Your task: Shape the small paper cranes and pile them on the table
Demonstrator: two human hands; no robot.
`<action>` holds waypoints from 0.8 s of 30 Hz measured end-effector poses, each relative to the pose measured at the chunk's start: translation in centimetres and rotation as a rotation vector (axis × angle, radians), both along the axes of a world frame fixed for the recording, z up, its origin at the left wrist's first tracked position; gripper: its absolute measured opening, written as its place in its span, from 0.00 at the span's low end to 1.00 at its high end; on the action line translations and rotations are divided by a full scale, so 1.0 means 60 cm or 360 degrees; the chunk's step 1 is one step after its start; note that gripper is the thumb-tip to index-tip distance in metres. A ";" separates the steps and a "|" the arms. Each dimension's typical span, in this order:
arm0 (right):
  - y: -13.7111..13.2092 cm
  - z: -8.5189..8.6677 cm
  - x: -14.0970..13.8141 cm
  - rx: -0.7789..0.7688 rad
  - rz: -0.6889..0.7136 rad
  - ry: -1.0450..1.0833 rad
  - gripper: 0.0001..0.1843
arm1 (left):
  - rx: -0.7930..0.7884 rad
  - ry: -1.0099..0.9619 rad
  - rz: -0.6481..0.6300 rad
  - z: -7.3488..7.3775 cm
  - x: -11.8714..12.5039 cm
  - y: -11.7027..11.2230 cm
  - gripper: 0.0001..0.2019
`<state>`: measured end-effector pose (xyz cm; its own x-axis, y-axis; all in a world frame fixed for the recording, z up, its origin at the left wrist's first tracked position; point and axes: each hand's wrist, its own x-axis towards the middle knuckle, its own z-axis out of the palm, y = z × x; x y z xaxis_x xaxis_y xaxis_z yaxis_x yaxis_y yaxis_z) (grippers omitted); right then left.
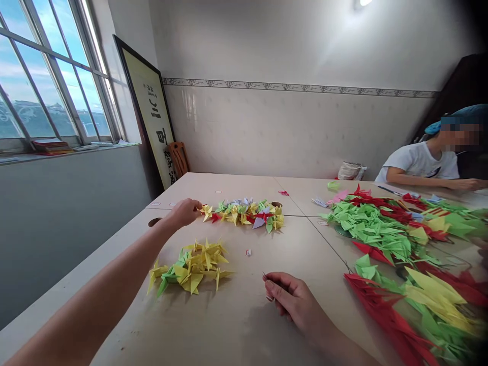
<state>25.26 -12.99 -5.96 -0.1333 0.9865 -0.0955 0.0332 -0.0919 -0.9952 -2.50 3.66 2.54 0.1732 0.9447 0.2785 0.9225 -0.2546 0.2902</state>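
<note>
Left hand (185, 211) stretched far out, fingers curled shut on the left end of the row of paper cranes (244, 213). Row lying left to right across the table (236, 325). Yellow crane pile (190, 267) nearer. Right hand (292, 300) near, well apart from the row, pinching a thin needle (264, 277).

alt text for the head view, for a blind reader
The left hand touches the end of a row of mixed-colour paper cranes on a table; the right hand pinches a thin pin-like thing. A yellow crane pile lies between; another person sits far right.
</note>
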 end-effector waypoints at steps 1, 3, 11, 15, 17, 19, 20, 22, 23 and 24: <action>0.002 -0.003 0.000 0.0005 0.0019 0.0003 0.19 | 0.0008 0.0006 -0.0009 -0.007 0.004 0.020 0.12; 0.005 -0.009 0.001 0.0016 0.0042 0.0017 0.20 | 0.0015 0.0014 -0.0033 -0.021 0.011 0.053 0.12; 0.005 -0.001 0.000 0.0010 0.0039 0.0032 0.22 | -0.0016 -0.0209 0.0033 -0.032 0.017 0.079 0.03; 0.002 0.001 -0.003 0.0053 0.0012 0.0036 0.21 | 0.0067 -0.0474 0.0041 -0.007 0.039 0.033 0.05; 0.001 0.000 -0.002 0.0125 -0.0036 0.0040 0.20 | 0.0050 -0.0639 -0.0027 -0.009 0.072 -0.017 0.10; -0.002 0.001 0.001 0.0252 -0.0088 0.0000 0.19 | -0.0062 -0.0847 -0.0173 -0.027 0.113 -0.082 0.12; -0.004 0.003 0.004 0.0337 -0.0119 -0.0055 0.18 | -0.0268 -0.1168 -0.0291 -0.041 0.132 -0.116 0.12; -0.009 0.010 0.009 0.0545 -0.0190 -0.0225 0.15 | -0.0520 -0.1514 -0.0399 -0.069 0.162 -0.176 0.11; -0.011 0.014 0.012 0.0656 -0.0216 -0.0324 0.14 | -0.0593 -0.1586 -0.0443 -0.081 0.172 -0.199 0.11; -0.013 0.018 0.013 0.0760 -0.0227 -0.0419 0.13 | -0.0634 -0.1612 -0.0480 -0.090 0.179 -0.217 0.11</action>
